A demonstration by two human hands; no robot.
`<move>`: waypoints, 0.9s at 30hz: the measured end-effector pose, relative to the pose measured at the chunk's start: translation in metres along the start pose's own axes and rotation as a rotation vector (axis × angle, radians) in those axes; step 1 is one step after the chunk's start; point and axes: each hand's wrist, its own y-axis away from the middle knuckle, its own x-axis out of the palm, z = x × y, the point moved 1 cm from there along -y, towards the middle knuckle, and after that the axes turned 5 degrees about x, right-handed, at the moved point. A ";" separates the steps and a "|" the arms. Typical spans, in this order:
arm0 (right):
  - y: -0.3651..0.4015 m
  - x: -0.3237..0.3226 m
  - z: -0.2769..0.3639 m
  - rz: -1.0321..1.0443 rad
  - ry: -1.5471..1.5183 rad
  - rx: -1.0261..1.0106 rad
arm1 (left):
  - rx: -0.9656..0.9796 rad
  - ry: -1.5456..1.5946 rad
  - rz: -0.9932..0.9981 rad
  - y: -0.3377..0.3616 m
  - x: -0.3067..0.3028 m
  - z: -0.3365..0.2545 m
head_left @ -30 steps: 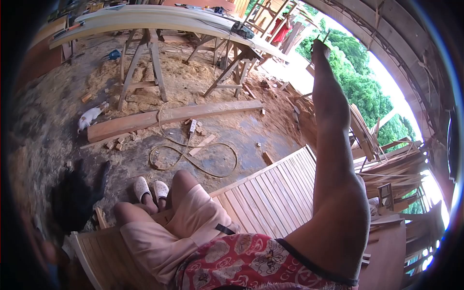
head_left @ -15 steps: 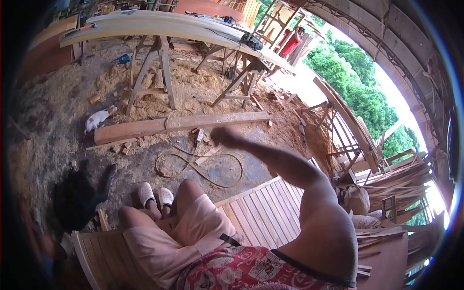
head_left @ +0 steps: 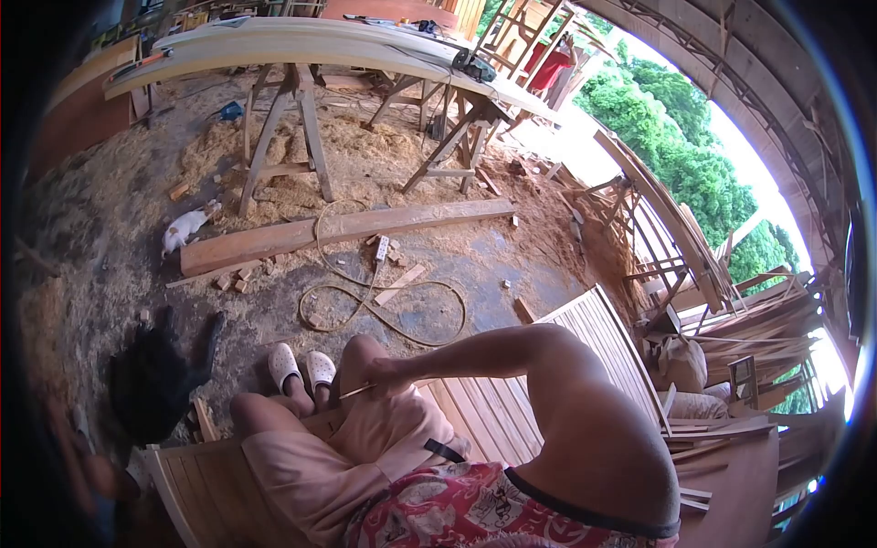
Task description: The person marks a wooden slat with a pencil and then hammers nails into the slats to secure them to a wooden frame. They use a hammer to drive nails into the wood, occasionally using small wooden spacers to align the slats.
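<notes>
My right hand [head_left: 388,374] is closed over my knee. A thin pale stick [head_left: 357,391] sticks out from its fingers toward the left; it is too small to tell its exact kind. Beneath the arm lies a slatted wooden panel [head_left: 489,411], beside my right thigh. I sit on a similar slatted wooden surface [head_left: 215,489], in pale shorts and white clogs [head_left: 320,368]. My left hand is out of view.
Ahead, a long board [head_left: 365,46] rests on wooden trestles [head_left: 311,137]. A thick timber beam [head_left: 274,244], a looped cord [head_left: 438,340] and a power strip [head_left: 382,247] lie on the floor. A black dog [head_left: 155,379] and a small white animal [head_left: 185,228] are at left.
My right hand has come back from its outstretched position over the floor to my knee, with the elbow now bent. The thin stick has come into view. The camera view has shifted slightly.
</notes>
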 end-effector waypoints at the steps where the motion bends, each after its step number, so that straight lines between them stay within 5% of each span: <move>1: -0.001 0.002 -0.002 0.000 0.000 0.003 | 0.001 0.002 0.002 -0.004 -0.011 -0.005; 27: -0.014 -0.006 -0.010 -0.102 -0.227 -0.011 | -0.042 0.021 0.081 -0.017 -0.019 -0.015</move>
